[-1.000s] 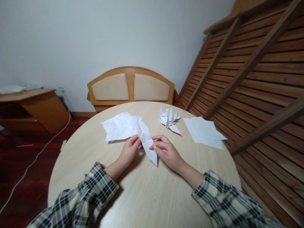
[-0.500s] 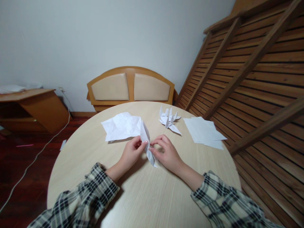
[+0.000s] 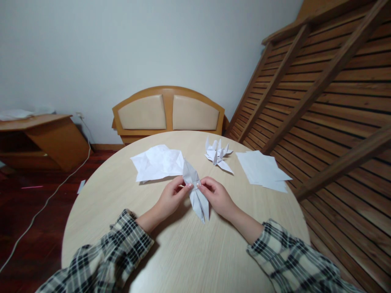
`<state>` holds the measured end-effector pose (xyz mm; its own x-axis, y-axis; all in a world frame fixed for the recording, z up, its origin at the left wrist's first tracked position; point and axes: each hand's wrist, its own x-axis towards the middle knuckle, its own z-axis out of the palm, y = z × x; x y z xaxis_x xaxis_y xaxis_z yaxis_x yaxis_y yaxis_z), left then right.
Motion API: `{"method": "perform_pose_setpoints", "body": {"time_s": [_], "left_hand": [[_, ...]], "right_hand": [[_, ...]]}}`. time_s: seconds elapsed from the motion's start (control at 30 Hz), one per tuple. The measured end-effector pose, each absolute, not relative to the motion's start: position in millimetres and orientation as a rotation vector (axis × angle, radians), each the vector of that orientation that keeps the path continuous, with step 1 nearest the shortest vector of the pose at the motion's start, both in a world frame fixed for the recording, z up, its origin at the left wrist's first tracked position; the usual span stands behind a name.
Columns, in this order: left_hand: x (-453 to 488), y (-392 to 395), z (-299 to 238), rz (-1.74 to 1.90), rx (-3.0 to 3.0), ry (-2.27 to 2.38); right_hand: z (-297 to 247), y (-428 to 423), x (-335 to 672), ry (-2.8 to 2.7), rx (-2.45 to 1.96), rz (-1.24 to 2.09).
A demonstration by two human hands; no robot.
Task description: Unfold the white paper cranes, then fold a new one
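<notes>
While we held the folded paper (image 3: 198, 201) near the middle of the round table (image 3: 183, 256), its lower end pointed between five and six o'clock, with twelve at the far side, and spread into sharp tips; its upper end leaned toward eleven. We had it pinched at the waist: our left hand (image 3: 171, 196) gripped the nine o'clock edge and our right hand (image 3: 217, 198) the three o'clock edge, both thumbs pressed on the near face, almost meeting. We could hardly make out the fingers curled behind the paper, and the thumbs covered part of its waist. We could not tell whether its upper end touched the creased sheets (image 3: 157, 162) at ten o'clock. At one o'clock sat folded figures (image 3: 217, 154), too jumbled for us to count, and between two and three lay flat sheets (image 3: 259, 167), partly overlapping. Farther out, we saw an arched wooden board (image 3: 169, 109) at eleven, its lower part hidden by the table, and a slatted panel (image 3: 324, 101) at two, cut off on the right. Our plaid sleeves (image 3: 106, 252) ran out of view below.

Half a second earlier, we had seen the paper narrow and nearly edge-on; now its lower end had opened toward us, and the right thumb had come up beside the left. The creased sheets, figures and flat sheets had stayed put.
</notes>
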<state>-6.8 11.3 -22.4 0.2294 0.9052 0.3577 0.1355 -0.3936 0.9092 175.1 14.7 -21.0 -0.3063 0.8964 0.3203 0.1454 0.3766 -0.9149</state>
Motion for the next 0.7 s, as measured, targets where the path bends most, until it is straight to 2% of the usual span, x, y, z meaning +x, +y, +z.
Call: {"method": "perform_pose_setpoints", "body": {"time_s": [0.1, 0.4, 0.7], "left_hand": [[-8.4, 13.8, -26.5, 1.223, 1.75, 0.937], [-10.4, 15.1, -26.6, 1.234, 1.863, 0.953], [-7.1, 16.4, -31.6, 1.149, 1.621, 0.863]], "right_hand": [[-26.4, 16.5, 174.1, -1.634, -0.9, 1.227], [-29.4, 18.4, 175.4, -1.63, -0.849, 1.25], [-30.5, 19.4, 176.2, -1.632, -0.998, 0.989]]}}
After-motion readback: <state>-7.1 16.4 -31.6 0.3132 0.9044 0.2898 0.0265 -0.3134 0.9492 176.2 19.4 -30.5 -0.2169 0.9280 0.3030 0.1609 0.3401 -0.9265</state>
